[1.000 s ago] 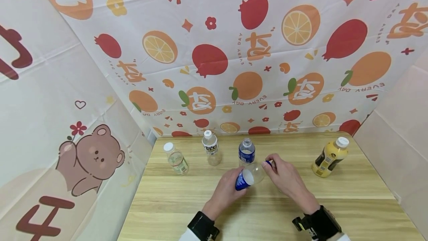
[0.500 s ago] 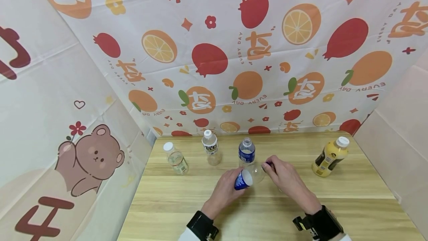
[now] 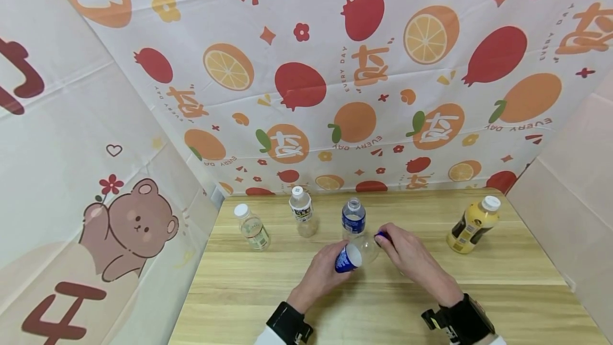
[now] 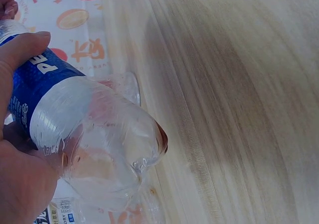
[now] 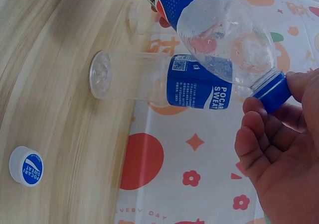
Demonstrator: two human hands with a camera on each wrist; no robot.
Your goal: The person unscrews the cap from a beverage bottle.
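Note:
My left hand (image 3: 323, 270) grips a clear Pepsi bottle (image 4: 94, 119) around its blue label, and the bottle is tilted with its neck toward the right. A little brown liquid shows at its base in the left wrist view. On the bottle's neck sits a blue cap (image 5: 271, 92), which my right hand (image 3: 412, 254) pinches between thumb and fingers. Just behind stands an uncapped Pocari Sweat bottle (image 3: 353, 220), upright and partly hidden by the Pepsi bottle. Its white Pocari Sweat cap (image 5: 26, 166) lies on the wooden table, seen in the right wrist view.
Two clear bottles with white caps stand on the left: a green-labelled bottle (image 3: 253, 230) and a black-and-white-labelled bottle (image 3: 303, 214). A yellow bottle (image 3: 471, 225) stands at the right. Fruit-printed cloth (image 3: 306, 31) hangs behind the wooden table (image 3: 239, 302).
My right hand's fingers have shifted slightly on the cap, with the wrist a touch lower and farther right. The left hand has tilted the Pepsi bottle slightly. The standing bottles have not moved.

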